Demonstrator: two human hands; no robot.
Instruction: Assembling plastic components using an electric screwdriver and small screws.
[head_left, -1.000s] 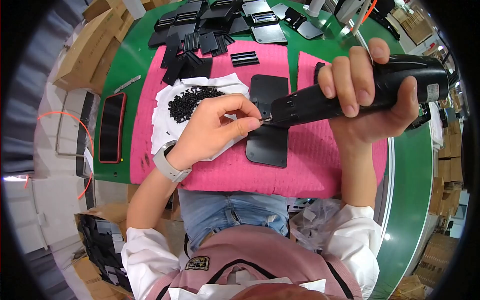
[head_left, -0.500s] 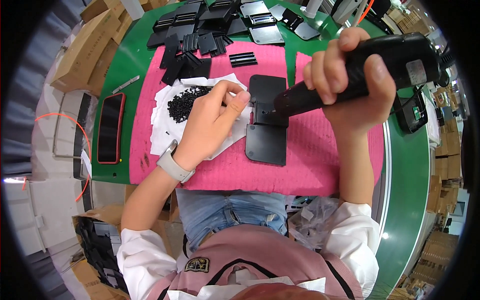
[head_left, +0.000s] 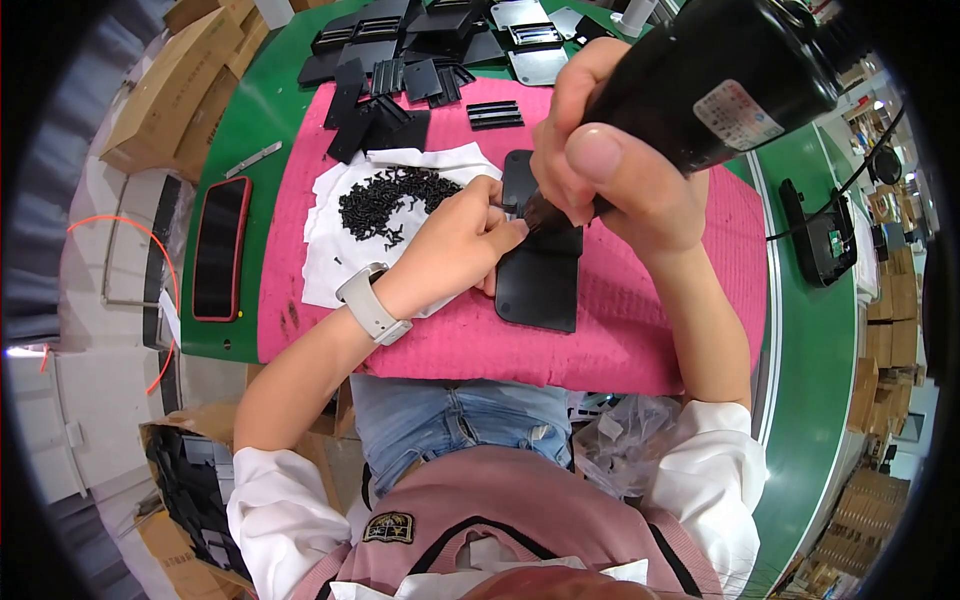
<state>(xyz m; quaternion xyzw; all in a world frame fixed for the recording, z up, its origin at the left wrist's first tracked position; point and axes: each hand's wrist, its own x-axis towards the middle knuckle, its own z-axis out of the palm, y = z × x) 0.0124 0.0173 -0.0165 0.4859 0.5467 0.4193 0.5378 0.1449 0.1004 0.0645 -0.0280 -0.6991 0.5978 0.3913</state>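
My right hand [head_left: 645,190] is wrapped round a thick black electric screwdriver [head_left: 680,85], tilted with its nose down to the left. Its nose meets the middle of a black hinged plate [head_left: 537,290] lying on a pink foam mat [head_left: 430,355]. At that same spot are the bent, closed fingers of my left hand [head_left: 450,235], beside the plate's left edge. Anything small between them is hidden. Under my left hand lies a white cloth [head_left: 322,275] with a heap of small black screws [head_left: 385,205].
Stacked black plates [head_left: 380,45] and slotted pieces fill the far side of the green table [head_left: 265,110]. One slotted black piece [head_left: 495,115] lies alone on the mat. A phone [head_left: 220,250] and a metal tool [head_left: 253,164] lie left; a black device [head_left: 820,235] sits right.
The screwdriver has moved left and now stands more upright over the plate's middle. My left hand has shifted right, off the screw heap, to the screwdriver's nose.
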